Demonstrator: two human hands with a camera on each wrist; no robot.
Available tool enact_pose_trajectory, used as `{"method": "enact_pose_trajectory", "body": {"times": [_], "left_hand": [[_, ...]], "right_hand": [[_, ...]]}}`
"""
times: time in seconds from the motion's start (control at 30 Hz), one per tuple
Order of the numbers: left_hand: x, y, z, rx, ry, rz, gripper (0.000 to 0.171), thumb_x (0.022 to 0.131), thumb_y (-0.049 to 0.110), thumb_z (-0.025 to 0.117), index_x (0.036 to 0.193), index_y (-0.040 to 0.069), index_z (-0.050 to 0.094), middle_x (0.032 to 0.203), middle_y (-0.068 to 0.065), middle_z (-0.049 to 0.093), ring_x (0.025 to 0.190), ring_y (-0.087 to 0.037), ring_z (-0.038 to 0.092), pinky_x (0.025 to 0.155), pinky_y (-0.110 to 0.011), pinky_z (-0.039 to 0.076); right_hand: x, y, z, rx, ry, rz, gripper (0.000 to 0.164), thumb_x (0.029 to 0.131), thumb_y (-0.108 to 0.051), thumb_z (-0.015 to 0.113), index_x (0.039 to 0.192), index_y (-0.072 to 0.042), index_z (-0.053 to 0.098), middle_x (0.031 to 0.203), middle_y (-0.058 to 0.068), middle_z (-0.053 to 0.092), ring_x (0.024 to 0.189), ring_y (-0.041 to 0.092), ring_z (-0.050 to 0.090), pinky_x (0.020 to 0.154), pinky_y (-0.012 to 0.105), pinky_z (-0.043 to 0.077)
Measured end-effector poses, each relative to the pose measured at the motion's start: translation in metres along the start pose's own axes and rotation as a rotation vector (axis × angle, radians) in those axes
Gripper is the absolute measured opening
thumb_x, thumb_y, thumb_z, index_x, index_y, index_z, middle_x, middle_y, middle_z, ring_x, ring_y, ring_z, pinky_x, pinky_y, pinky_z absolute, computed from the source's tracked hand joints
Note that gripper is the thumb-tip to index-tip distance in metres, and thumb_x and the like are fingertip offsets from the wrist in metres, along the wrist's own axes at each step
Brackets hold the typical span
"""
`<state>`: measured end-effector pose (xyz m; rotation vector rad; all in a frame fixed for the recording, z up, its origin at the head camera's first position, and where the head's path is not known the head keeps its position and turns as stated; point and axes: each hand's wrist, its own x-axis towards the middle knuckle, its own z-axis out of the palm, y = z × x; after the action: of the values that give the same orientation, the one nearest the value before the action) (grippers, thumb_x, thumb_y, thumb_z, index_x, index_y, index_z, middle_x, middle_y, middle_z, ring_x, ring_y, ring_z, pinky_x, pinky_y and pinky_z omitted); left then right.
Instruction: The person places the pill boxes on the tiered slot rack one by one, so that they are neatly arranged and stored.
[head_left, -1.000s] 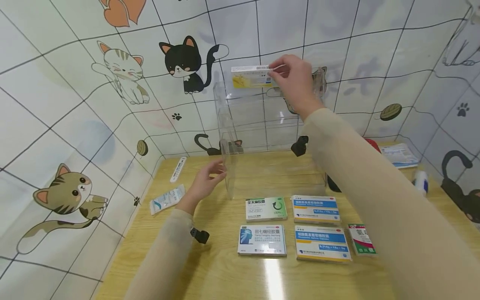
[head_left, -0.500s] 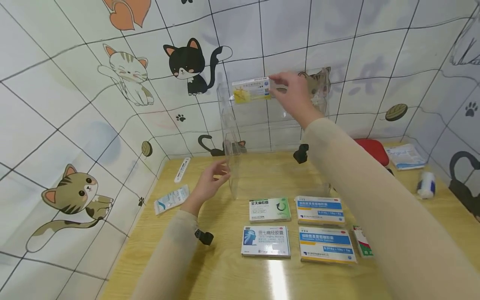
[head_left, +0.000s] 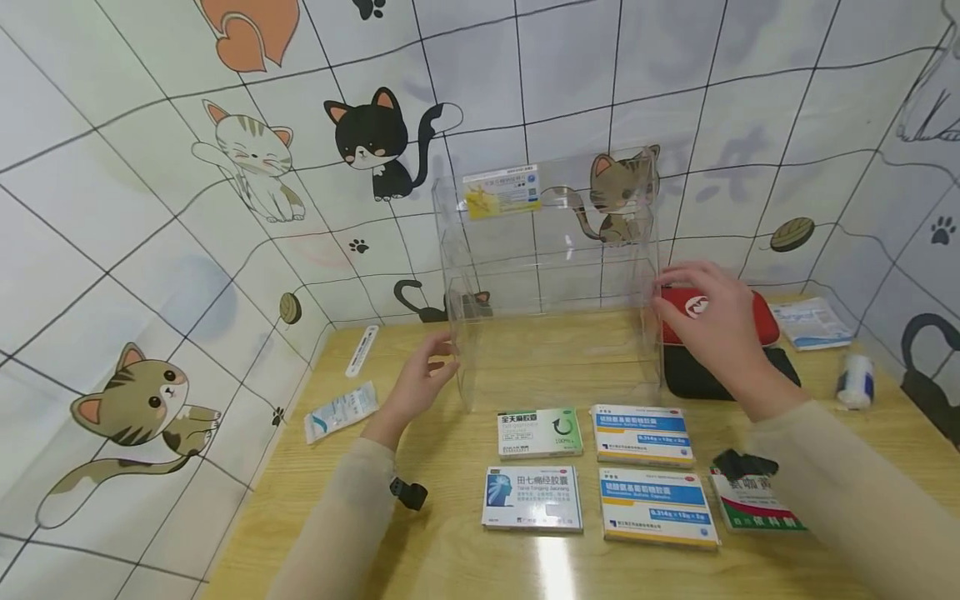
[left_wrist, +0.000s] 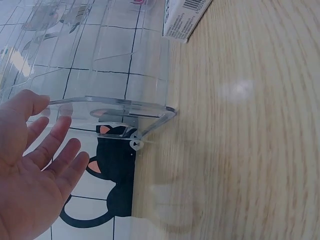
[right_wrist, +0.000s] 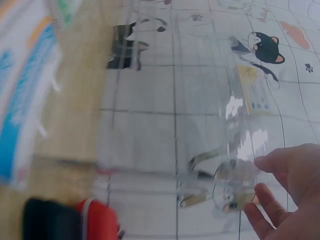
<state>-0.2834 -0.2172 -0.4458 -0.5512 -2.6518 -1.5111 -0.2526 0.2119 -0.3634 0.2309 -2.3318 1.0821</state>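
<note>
A clear acrylic stepped rack (head_left: 459,350) stands on the wooden table against the wall. On its top tier sits a yellow-and-white medicine box (head_left: 501,193). My left hand (head_left: 418,379) is at the rack's left side; in the left wrist view its thumb lies at the panel's edge (left_wrist: 120,101), the other fingers loosely extended. Beside the rack's right side is my right hand (head_left: 712,333), empty, thumb and fingers apart near the panel. Lying in front are a green-and-white box (head_left: 540,432), a white box with a blue head picture (head_left: 532,498) and two blue-and-white boxes (head_left: 643,435).
A red-and-green box (head_left: 753,504) lies partly under the right sleeve. Behind the right hand are a red case (head_left: 761,321) and a black case (head_left: 780,367). Further right are a white packet (head_left: 812,323) and small bottle (head_left: 856,382). At left lie a sachet (head_left: 341,412) and white strip (head_left: 362,351).
My right hand has let go of the yellow-and-white box, now resting on the top tier, and moved down and right to the rack's right side. The left hand stays at the left panel.
</note>
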Motion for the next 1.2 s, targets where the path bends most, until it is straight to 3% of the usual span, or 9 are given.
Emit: {"method": "enact_pose_trajectory", "body": {"times": [0.17, 0.27, 0.4, 0.57, 0.7, 0.83, 0.93, 1.1, 1.2], "left_hand": [[-0.003, 0.002, -0.002, -0.003, 0.014, 0.008, 0.048, 0.103, 0.011, 0.063, 0.149, 0.009, 0.048, 0.133, -0.022, 0.061, 0.132, -0.036, 0.054, 0.116, -0.061, 0.04], [-0.002, 0.003, -0.004, 0.006, 0.023, 0.01, 0.047, 0.103, 0.01, 0.062, 0.148, 0.008, 0.048, 0.134, -0.024, 0.06, 0.132, -0.036, 0.054, 0.116, -0.061, 0.041], [0.0, 0.005, -0.005, 0.016, 0.02, 0.006, 0.047, 0.103, 0.009, 0.062, 0.147, 0.007, 0.048, 0.133, -0.023, 0.06, 0.131, -0.037, 0.055, 0.117, -0.059, 0.041], [0.003, 0.004, -0.004, 0.043, 0.019, -0.001, 0.047, 0.104, 0.011, 0.061, 0.149, 0.009, 0.047, 0.133, -0.021, 0.06, 0.128, -0.034, 0.055, 0.117, -0.057, 0.042], [0.002, 0.005, -0.004, 0.046, 0.024, -0.02, 0.048, 0.104, 0.011, 0.061, 0.15, 0.012, 0.047, 0.132, -0.016, 0.06, 0.128, -0.034, 0.055, 0.118, -0.056, 0.041], [0.001, 0.005, -0.003, 0.043, 0.019, -0.024, 0.048, 0.104, 0.012, 0.061, 0.15, 0.011, 0.047, 0.132, -0.015, 0.06, 0.128, -0.035, 0.055, 0.118, -0.056, 0.041], [0.002, 0.005, -0.002, 0.039, 0.01, -0.011, 0.048, 0.104, 0.012, 0.061, 0.149, 0.008, 0.047, 0.133, -0.018, 0.06, 0.127, -0.036, 0.055, 0.118, -0.056, 0.041], [0.001, 0.004, 0.0, 0.05, 0.004, -0.022, 0.046, 0.105, 0.013, 0.06, 0.149, 0.008, 0.046, 0.132, -0.015, 0.059, 0.127, -0.034, 0.055, 0.118, -0.055, 0.041], [0.0, 0.002, 0.001, 0.063, 0.002, -0.029, 0.047, 0.105, 0.013, 0.06, 0.149, 0.008, 0.046, 0.132, -0.014, 0.059, 0.126, -0.033, 0.055, 0.118, -0.054, 0.042]], "right_hand": [[-0.045, 0.032, -0.034, -0.118, -0.141, 0.154, 0.034, 0.096, -0.024, 0.073, 0.127, -0.01, 0.068, 0.14, 0.02, 0.059, 0.131, 0.044, 0.047, 0.101, 0.071, 0.043], [-0.066, 0.048, -0.049, -0.163, -0.231, 0.191, 0.034, 0.097, -0.025, 0.073, 0.126, -0.009, 0.067, 0.137, 0.024, 0.06, 0.132, 0.048, 0.046, 0.102, 0.077, 0.037], [-0.088, 0.067, -0.067, -0.213, -0.341, 0.208, 0.031, 0.096, -0.023, 0.074, 0.122, -0.009, 0.069, 0.132, 0.028, 0.062, 0.127, 0.052, 0.048, 0.095, 0.077, 0.038], [-0.106, 0.089, -0.084, -0.279, -0.529, 0.243, 0.041, 0.094, -0.033, 0.076, 0.126, -0.008, 0.069, 0.134, 0.033, 0.06, 0.124, 0.057, 0.049, 0.09, 0.077, 0.042], [-0.118, 0.108, -0.095, -0.317, -0.641, 0.23, 0.047, 0.087, -0.034, 0.083, 0.124, -0.006, 0.071, 0.129, 0.03, 0.065, 0.116, 0.053, 0.055, 0.085, 0.072, 0.048], [-0.133, 0.124, -0.107, -0.346, -0.736, 0.253, 0.054, 0.08, -0.033, 0.088, 0.122, -0.003, 0.071, 0.122, 0.025, 0.069, 0.103, 0.04, 0.061, 0.076, 0.054, 0.056], [-0.145, 0.133, -0.116, -0.357, -0.786, 0.268, 0.064, 0.076, -0.035, 0.09, 0.125, 0.001, 0.069, 0.121, 0.025, 0.069, 0.1, 0.037, 0.063, 0.075, 0.049, 0.057], [-0.158, 0.144, -0.124, -0.377, -0.822, 0.293, 0.077, 0.073, -0.042, 0.091, 0.128, 0.005, 0.064, 0.122, 0.029, 0.066, 0.104, 0.043, 0.061, 0.081, 0.064, 0.054], [-0.161, 0.148, -0.127, -0.369, -0.817, 0.313, 0.076, 0.071, -0.042, 0.092, 0.125, 0.004, 0.064, 0.118, 0.025, 0.067, 0.099, 0.036, 0.063, 0.08, 0.059, 0.056]]}}
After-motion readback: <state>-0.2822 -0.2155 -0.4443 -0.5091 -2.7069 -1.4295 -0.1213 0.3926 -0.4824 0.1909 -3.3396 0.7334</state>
